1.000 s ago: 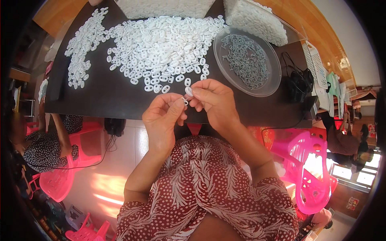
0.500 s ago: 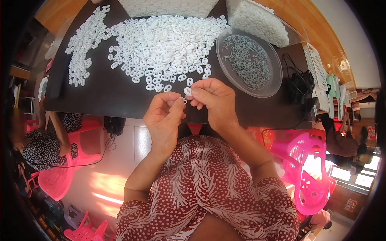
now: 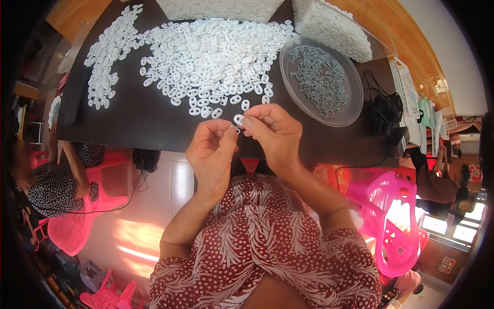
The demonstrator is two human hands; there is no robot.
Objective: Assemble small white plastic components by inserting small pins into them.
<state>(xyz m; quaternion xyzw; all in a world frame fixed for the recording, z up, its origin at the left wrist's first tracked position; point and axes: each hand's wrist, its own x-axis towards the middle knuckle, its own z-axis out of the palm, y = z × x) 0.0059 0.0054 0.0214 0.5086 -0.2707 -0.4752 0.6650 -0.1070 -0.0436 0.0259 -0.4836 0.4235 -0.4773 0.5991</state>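
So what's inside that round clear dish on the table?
The clear dish holds a loose heap of small grey metal pieces, spread across its bottom. The dark table shows through the rim. Their exact shape is too small to tell.

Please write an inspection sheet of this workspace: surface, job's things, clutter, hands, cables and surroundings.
Surface: dark table, mostly covered at the far side.
Job's things: one white oval piece pinched in the right hand; a wide heap of white pieces; a clear round dish of small grey metal parts.
Clutter: clear bags of white pieces at the far edge.
Hands: left hand and right hand meet fingertip to fingertip at the near table edge; what the left holds is too small to tell.
Cables: black cables bundled right of the dish.
Surroundings: pink plastic chairs; another person seated at left.
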